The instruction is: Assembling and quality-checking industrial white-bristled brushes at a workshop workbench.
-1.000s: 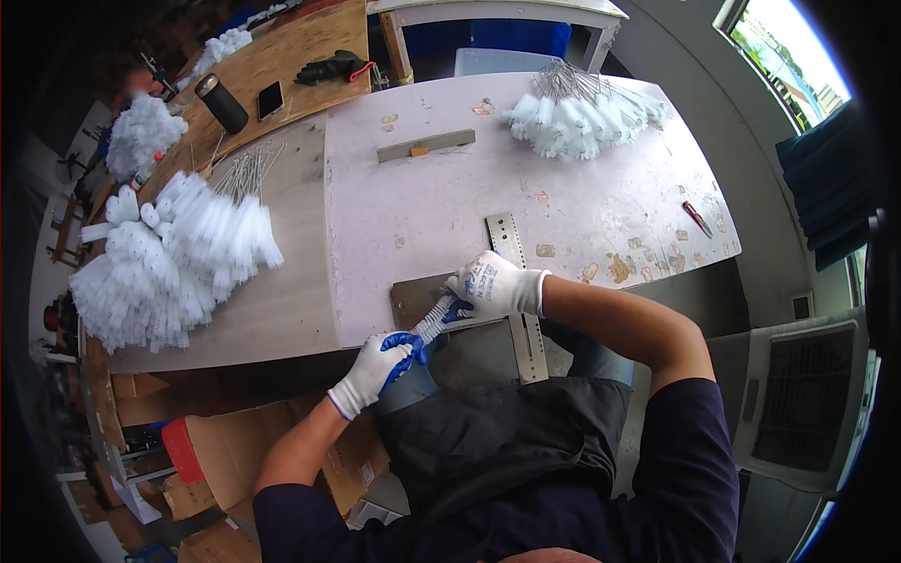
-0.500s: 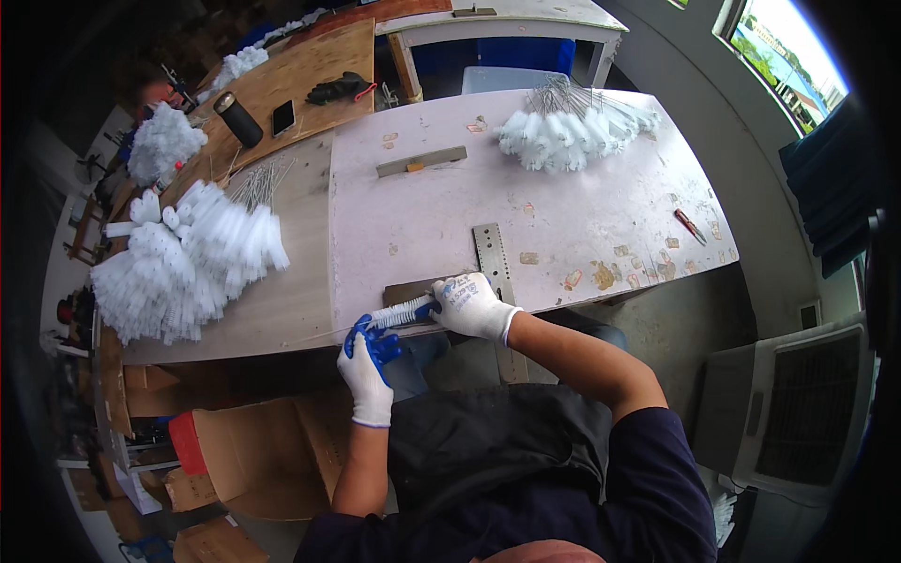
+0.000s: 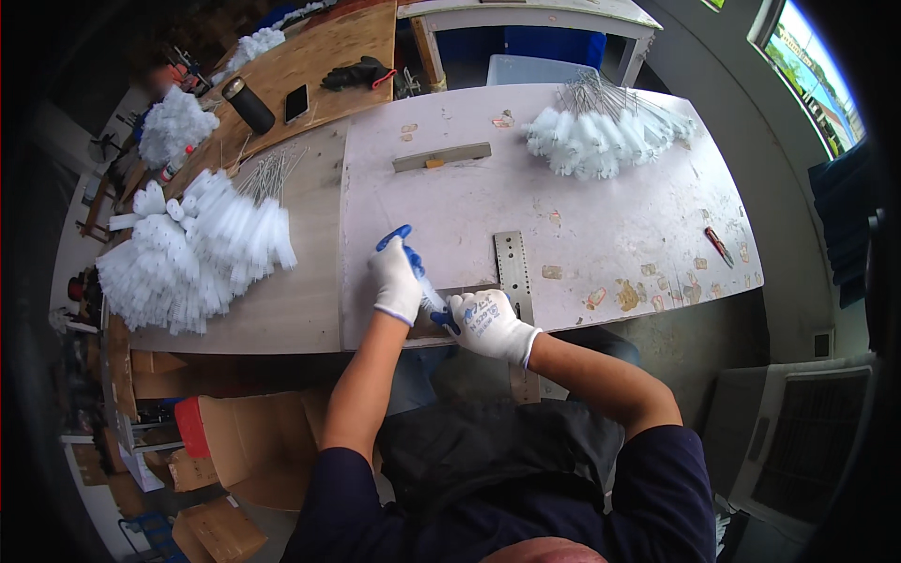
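Both hands wear white gloves with blue-coated fingers. Between them slants a white bristle brush (image 3: 433,297), just above the near edge of the table. My left hand (image 3: 397,281) is closed round its upper end, fingers pointing away from me. At the lower end, my right hand (image 3: 490,324) pinches the brush with thumb and fingers. Part of the brush is hidden behind the gloves. Beside my right hand a perforated metal bar (image 3: 511,267) lies across the table edge. A dark flat plate (image 3: 466,290) shows partly behind my hands.
White wire-handled brushes lie in a large heap (image 3: 188,253) at left and a fanned bundle (image 3: 610,136) at far right. A metal strip (image 3: 441,157), red-handled pliers (image 3: 720,246), black bottle (image 3: 248,105), phone (image 3: 297,103) and dark glove (image 3: 357,73) lie around. Below left stands an open cardboard box (image 3: 258,436).
My left hand has swung up and away from me over the table, tilting the brush from nearly level to steep. My right hand stays near the metal bar. The whole view has shifted slightly.
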`<state>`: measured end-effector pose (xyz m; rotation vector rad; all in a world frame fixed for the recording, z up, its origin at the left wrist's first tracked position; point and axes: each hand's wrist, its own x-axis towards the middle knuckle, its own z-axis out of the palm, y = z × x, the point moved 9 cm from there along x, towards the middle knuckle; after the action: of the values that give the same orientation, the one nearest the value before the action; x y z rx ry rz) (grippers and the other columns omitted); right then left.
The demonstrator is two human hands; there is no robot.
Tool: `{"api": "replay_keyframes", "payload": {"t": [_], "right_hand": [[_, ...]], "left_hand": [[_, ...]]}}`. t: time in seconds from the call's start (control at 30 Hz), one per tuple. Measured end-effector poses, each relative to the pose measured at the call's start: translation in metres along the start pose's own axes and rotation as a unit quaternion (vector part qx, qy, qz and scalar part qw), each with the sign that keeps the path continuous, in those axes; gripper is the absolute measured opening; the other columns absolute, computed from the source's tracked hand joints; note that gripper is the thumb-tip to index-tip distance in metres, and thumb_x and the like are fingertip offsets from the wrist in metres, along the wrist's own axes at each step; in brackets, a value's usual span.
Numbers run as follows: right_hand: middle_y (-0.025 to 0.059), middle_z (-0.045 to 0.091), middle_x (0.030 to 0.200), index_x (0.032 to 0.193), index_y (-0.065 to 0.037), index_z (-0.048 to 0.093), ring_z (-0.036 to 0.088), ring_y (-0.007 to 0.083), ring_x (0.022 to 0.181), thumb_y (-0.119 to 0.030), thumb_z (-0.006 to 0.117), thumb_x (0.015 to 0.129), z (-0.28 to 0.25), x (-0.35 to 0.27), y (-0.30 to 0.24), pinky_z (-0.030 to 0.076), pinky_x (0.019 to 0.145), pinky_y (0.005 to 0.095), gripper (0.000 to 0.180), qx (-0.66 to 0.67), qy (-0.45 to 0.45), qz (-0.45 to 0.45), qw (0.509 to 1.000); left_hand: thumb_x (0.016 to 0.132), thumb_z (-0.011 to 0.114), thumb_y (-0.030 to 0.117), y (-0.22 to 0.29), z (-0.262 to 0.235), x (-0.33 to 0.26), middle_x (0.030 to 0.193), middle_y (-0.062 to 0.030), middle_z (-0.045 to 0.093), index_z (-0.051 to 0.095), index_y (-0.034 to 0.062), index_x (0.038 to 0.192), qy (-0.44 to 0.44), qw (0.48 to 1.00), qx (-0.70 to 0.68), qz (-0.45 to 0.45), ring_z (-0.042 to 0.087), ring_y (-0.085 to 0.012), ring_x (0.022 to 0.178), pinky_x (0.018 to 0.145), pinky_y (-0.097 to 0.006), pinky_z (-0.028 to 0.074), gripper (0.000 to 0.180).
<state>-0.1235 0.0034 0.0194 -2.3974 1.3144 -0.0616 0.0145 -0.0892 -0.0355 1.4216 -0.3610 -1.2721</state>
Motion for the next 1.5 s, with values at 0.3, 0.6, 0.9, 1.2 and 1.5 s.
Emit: {"api": "replay_keyframes", "payload": {"t": [0.3, 0.6, 0.9, 1.2, 1.5], "right_hand": [[0.0097, 0.066, 0.076, 0.083, -0.009, 0.061, 0.067, 0.0288, 0.068, -0.042, 0.066, 0.084, 0.001, -0.005, 0.01, 0.052, 0.063, 0.0413, 0.033, -0.052, 0.163, 0.016, 0.985], [0.0115, 0.067, 0.079, 0.085, -0.008, 0.064, 0.067, 0.0315, 0.073, -0.041, 0.07, 0.081, -0.005, 0.003, 0.007, 0.052, 0.069, 0.0429, 0.034, -0.03, 0.185, 0.037, 0.982], [0.0116, 0.062, 0.088, 0.094, -0.008, 0.061, 0.063, 0.0311, 0.087, -0.033, 0.076, 0.074, -0.016, -0.01, 0.004, 0.05, 0.075, 0.0431, 0.035, -0.028, 0.264, 0.004, 0.964], [0.0166, 0.064, 0.088, 0.098, -0.004, 0.061, 0.064, 0.0372, 0.08, -0.02, 0.074, 0.078, -0.018, -0.01, 0.038, 0.05, 0.069, 0.0434, 0.028, 0.221, 0.324, 0.059, 0.918], [0.004, 0.061, 0.061, 0.081, -0.003, 0.062, 0.059, 0.012, 0.05, -0.021, 0.067, 0.089, -0.12, -0.048, 0.187, 0.046, 0.05, 0.0301, 0.02, 0.36, 0.46, 0.192, 0.789]], "left_hand": [[0.093, 0.052, 0.014, -0.013, 0.068, -0.012, 0.059, 0.001, 0.051, 0.071, 0.0101, 0.097, -0.102, 0.985, 0.139, 0.018, 0.047, -0.0108, 0.044, 0.038, -0.028, 0.037, 0.02], [0.093, 0.059, 0.032, 0.091, 0.006, 0.002, 0.093, -0.0143, 0.069, 0.067, 0.0092, 0.103, -0.114, 0.756, 0.54, 0.351, 0.065, -0.0368, 0.093, 0.085, -0.051, 0.048, 0.027], [0.091, 0.056, 0.026, 0.223, -0.075, 0.1, 0.114, -0.0102, 0.063, 0.06, 0.0137, 0.117, 0.158, 0.38, 0.826, 0.384, 0.056, -0.0271, 0.109, 0.092, -0.047, 0.04, 0.029], [0.092, 0.056, 0.02, 0.24, -0.046, 0.05, 0.094, -0.0114, 0.065, 0.06, 0.0132, 0.099, 0.165, 0.31, 0.782, 0.515, 0.064, -0.0296, 0.095, 0.081, -0.045, 0.05, 0.011], [0.089, 0.06, 0.026, 0.093, -0.064, -0.021, 0.105, -0.0216, 0.067, 0.062, 0.0053, 0.119, -0.041, 0.708, 0.552, 0.439, 0.065, -0.0382, 0.095, 0.085, -0.046, 0.051, 0.036]]}}
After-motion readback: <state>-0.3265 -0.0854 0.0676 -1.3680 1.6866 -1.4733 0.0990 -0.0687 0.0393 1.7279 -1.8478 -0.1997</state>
